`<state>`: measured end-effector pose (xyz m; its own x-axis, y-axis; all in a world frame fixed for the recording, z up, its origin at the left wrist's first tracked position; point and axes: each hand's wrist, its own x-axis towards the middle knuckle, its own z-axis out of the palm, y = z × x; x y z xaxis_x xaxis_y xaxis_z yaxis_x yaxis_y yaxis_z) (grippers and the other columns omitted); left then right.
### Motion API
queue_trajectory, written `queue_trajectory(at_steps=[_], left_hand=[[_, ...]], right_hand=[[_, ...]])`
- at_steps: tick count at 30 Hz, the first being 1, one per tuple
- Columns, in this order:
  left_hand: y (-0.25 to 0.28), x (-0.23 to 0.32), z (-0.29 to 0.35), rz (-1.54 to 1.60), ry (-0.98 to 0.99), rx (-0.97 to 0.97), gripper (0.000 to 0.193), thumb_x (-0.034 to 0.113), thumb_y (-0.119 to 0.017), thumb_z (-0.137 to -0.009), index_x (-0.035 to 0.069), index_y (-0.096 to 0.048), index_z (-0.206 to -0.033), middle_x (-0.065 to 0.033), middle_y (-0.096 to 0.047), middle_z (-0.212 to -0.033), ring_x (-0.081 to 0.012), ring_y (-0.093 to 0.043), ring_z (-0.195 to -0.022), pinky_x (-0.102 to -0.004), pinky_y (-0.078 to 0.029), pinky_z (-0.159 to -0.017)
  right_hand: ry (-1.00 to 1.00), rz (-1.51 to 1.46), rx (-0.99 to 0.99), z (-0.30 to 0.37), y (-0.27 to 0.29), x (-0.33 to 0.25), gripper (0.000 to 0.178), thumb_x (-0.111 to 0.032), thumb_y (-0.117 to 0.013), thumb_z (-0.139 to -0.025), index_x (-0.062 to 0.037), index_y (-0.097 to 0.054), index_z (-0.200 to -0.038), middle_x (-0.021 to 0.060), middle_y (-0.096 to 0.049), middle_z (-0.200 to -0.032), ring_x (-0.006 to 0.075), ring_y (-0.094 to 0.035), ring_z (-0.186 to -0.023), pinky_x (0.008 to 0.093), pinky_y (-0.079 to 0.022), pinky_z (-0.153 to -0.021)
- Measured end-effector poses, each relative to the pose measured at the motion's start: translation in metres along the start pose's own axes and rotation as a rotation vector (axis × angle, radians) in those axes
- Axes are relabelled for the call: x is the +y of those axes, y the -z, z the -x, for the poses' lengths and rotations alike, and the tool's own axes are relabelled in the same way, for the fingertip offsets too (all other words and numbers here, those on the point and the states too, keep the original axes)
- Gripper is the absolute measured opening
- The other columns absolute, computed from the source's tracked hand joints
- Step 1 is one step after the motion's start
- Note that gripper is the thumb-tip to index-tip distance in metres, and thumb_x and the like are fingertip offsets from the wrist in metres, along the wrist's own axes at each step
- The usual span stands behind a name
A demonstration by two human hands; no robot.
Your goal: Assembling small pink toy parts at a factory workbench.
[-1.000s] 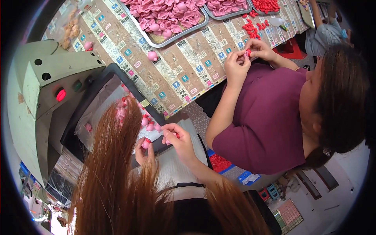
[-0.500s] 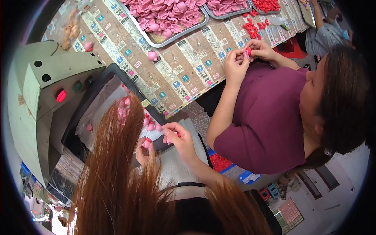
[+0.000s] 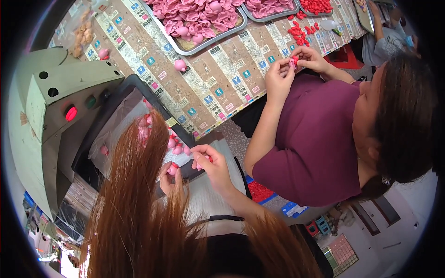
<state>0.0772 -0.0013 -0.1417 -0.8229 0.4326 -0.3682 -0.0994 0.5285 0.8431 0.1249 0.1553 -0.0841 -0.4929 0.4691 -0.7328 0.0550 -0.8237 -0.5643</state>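
Between gripping left fingers (image 3: 164,173) sits a round, red-topped pink piece (image 3: 172,171); right fingers (image 3: 204,150) pinch another piece (image 3: 200,166).

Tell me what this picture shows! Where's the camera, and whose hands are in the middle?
No robot! A camera on a person's head looks down. That person's bare left hand holds a small, rounded pink piece with a red top; the bare right hand pinches another, partly hidden pink-and-red piece. Beyond, a black-rimmed tray holds more. On the patterned table sits a silver metal tray heaped with curly pink pieces. Another person in a purple top works alongside.
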Motion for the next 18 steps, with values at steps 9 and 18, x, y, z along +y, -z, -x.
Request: queue_trajectory(at_steps=[9, 18], left_hand=[[0.0002, 0.0035, 0.0002, 0.012, 0.044, 0.003, 0.029, 0.003, -0.050, -0.081, 0.002, -0.044, -0.109, -0.0056, -0.048, -0.096, -0.0100, -0.049, -0.079, -0.0208, -0.045, -0.064], [-0.0004, 0.0017, 0.0004, 0.052, 0.051, 0.007, 0.029, 0.004, -0.051, -0.082, 0.002, -0.044, -0.110, -0.0053, -0.048, -0.096, -0.0099, -0.049, -0.079, -0.0211, -0.046, -0.064]], right_hand=[[-0.005, -0.007, 0.007, -0.0003, 0.0001, 0.0024, 0.016, -0.009, -0.049, -0.082, -0.0002, -0.054, -0.094, 0.0004, -0.053, -0.070, 0.0046, -0.049, -0.063, 0.0163, -0.037, -0.057], [-0.010, -0.009, 0.007, -0.0005, -0.0004, 0.0024, 0.015, -0.008, -0.049, -0.082, -0.0003, -0.054, -0.094, -0.0003, -0.052, -0.070, 0.0043, -0.049, -0.063, 0.0160, -0.036, -0.056]])
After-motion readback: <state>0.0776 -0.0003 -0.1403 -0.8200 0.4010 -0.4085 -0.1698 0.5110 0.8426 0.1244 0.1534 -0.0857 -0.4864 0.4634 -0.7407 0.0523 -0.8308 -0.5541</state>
